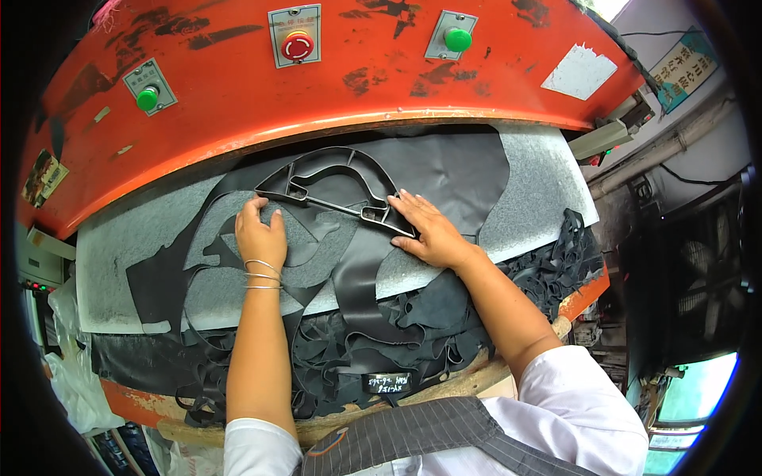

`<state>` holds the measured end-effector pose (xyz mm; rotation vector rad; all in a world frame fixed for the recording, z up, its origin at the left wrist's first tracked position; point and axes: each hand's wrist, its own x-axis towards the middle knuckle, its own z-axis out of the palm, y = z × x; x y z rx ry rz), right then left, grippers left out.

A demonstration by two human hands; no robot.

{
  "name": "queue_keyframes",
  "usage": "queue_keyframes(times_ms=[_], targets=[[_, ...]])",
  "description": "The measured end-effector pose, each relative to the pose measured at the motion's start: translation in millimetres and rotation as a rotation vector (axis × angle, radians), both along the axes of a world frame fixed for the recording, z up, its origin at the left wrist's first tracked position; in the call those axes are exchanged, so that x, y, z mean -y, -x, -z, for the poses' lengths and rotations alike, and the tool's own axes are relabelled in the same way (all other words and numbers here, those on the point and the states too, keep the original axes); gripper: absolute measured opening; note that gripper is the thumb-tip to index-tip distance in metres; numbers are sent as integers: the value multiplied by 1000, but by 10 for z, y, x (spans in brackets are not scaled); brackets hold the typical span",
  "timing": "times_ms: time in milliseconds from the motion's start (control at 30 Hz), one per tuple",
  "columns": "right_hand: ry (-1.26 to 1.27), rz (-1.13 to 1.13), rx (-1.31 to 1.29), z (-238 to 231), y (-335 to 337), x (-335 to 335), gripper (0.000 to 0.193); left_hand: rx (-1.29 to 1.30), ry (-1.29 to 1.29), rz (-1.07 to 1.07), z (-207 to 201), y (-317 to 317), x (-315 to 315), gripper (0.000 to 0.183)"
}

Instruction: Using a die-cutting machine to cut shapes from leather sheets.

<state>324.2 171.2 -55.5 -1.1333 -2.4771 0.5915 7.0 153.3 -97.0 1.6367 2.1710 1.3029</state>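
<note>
Fingers spread, the right hand (431, 231) rests against the right end of the die (333, 206), thumb low, not closed around it. Across on the left, the left hand (263, 232) curls loosely, thumb and fingers apart, just below the left tip; whether it touches, one can't tell. The die lies on the black sheet (456, 163), its straight bar close to where the pale board (548, 178) shows through. Careful now: best to nudge from both ends, keep it flat, and check every edge sits over uncut sheet.
</note>
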Motion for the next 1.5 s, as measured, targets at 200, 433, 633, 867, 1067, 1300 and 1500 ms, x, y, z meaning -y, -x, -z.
queue_keyframes(times_ms=[200,433,633,867,1067,1300,1500], targets=[[-47,-73,9,20,-21,26,82,223,69,140,-115,442,-288,32],[-53,9,-12,32,-5,-6,93,-254,-8,459,-254,905,-633,17],[-121,-4,33,63,-37,-55,91,-257,-98,463,-169,873,-646,15],[-132,-16,22,101,-7,-63,94,-248,-96,435,-186,866,-618,15],[-85,0,24,18,-30,-23,88,-206,-94,404,-146,802,-586,16],[-186,95,-77,-626,478,-301,62,-207,-107,411,-159,823,-618,15],[-352,-126,92,-443,1084,-599,38,-205,-112,396,-155,857,-493,16]])
